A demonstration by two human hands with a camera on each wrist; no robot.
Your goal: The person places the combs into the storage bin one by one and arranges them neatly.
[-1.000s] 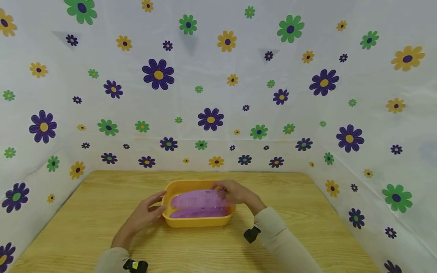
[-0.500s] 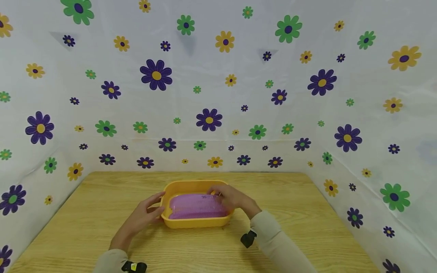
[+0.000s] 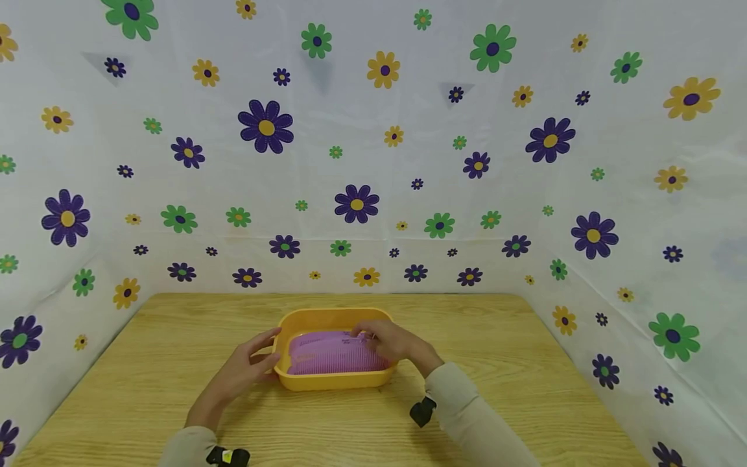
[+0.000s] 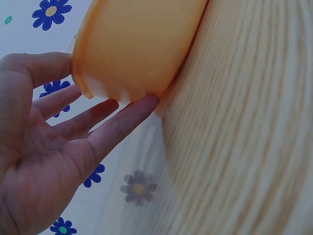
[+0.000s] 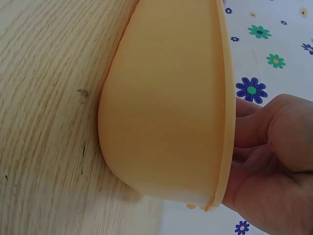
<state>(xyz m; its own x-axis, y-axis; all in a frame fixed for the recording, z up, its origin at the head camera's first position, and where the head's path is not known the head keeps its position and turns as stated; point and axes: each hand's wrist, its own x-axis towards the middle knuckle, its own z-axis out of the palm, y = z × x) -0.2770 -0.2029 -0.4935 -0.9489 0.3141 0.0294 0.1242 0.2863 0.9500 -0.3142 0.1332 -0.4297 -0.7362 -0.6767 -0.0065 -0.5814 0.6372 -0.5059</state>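
A yellow plastic basin (image 3: 332, 383) sits on the table, with purple combs (image 3: 338, 357) lying in it, one overlapping another, teeth toward the near side. My left hand (image 3: 242, 366) is at the basin's left end. In the left wrist view its fairly straight fingers (image 4: 124, 117) touch the end wall and rim. My right hand (image 3: 391, 340) reaches over the right end into the basin, its bent fingers pinching the upper comb at its right end. The right wrist view shows that hand (image 5: 269, 152) behind the rim, its fingertips hidden by the basin wall.
The wooden table (image 3: 175, 350) runs back to a white flower-printed sheet (image 3: 408, 207), which rises behind and on both sides. Black wrist cameras are strapped over the light sleeves (image 3: 481, 418).
My right hand has lowered a comb into the basin, onto the other comb, and shifted slightly left. The left hand stays at the basin's left end.
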